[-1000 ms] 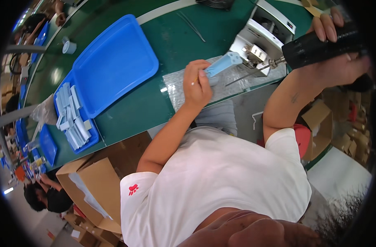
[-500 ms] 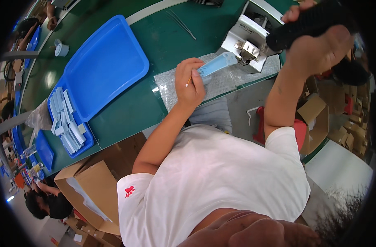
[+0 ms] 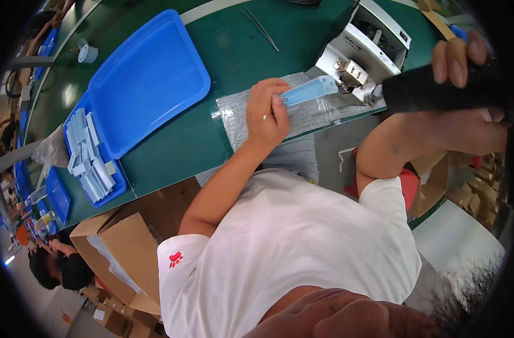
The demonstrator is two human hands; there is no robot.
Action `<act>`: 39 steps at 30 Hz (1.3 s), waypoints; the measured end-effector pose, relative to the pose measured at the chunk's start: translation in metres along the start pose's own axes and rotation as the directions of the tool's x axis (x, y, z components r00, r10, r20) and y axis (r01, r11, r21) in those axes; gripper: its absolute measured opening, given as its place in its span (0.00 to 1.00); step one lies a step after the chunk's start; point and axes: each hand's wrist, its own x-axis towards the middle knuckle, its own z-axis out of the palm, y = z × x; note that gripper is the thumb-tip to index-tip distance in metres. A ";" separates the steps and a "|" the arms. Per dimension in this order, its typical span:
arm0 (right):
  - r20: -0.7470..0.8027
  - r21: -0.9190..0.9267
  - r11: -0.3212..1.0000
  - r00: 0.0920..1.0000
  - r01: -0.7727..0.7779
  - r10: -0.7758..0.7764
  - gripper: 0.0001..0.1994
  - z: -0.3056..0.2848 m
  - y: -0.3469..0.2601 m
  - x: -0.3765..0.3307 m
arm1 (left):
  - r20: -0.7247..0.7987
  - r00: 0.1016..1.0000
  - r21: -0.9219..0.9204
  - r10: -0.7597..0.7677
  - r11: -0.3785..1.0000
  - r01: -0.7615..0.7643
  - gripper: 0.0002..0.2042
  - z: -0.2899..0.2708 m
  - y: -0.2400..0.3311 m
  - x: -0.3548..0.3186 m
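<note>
My left hand (image 3: 267, 115) is closed around one end of a long light-blue plastic piece (image 3: 310, 91). A thin orange stick or wire with a pale tip shows beside its fingers. The piece's far end points right, toward a small white-and-grey machine (image 3: 375, 53) with a metal fixture on its front. Over at the right edge, my right hand (image 3: 475, 134) grips a thick black cylindrical object (image 3: 437, 90) whose kind I cannot make out. Its fingers curl over the top, and part of the hand is hidden behind it. Bubble wrap (image 3: 231, 119) lies under the left hand and the blue piece.
A large blue tray (image 3: 147, 79) lies left on the green bench. A smaller tray beside it holds several light-blue pieces (image 3: 88, 152). Tweezers (image 3: 261, 28) lie at the back, a small cup (image 3: 88, 54) far left. Cardboard boxes (image 3: 127, 265) stand below the bench; another person works at lower left.
My right hand has moved right and down with the black object, which now lies more level in view. My left hand still holds the blue piece. The view has shifted slightly.
</note>
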 end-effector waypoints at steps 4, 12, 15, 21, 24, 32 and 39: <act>-0.017 -0.128 0.991 0.999 -0.032 0.030 0.34 -0.036 -0.027 0.006 | -0.005 0.997 -0.045 -0.071 0.997 0.070 0.12 0.000 -0.006 -0.002; -0.134 -0.854 0.489 0.834 0.177 -0.535 0.34 0.014 0.054 0.016 | 0.004 0.999 -0.056 -0.049 0.997 0.049 0.12 0.002 -0.009 -0.002; -0.006 -0.817 0.461 0.794 0.347 -0.608 0.29 0.023 0.065 0.018 | -0.005 0.998 -0.057 -0.064 0.996 0.064 0.11 0.002 -0.008 -0.002; -0.277 -0.423 0.905 0.945 0.042 -0.173 0.41 -0.023 0.037 -0.005 | -0.037 0.998 -0.066 -0.055 0.996 0.052 0.08 0.004 -0.005 0.000; -0.001 0.098 0.995 1.000 -0.020 0.020 0.40 -0.020 0.023 -0.017 | -0.037 0.998 -0.056 -0.041 0.998 0.039 0.07 0.004 -0.005 0.000; -0.071 -0.150 0.980 0.987 0.133 -0.145 0.47 0.001 0.034 -0.007 | -0.004 1.000 0.006 0.005 1.000 -0.005 0.09 0.001 -0.005 -0.002; -0.161 -0.292 0.952 0.976 0.094 -0.145 0.49 0.000 0.056 -0.013 | 0.012 1.000 0.009 -0.025 1.000 0.025 0.09 0.000 -0.001 -0.002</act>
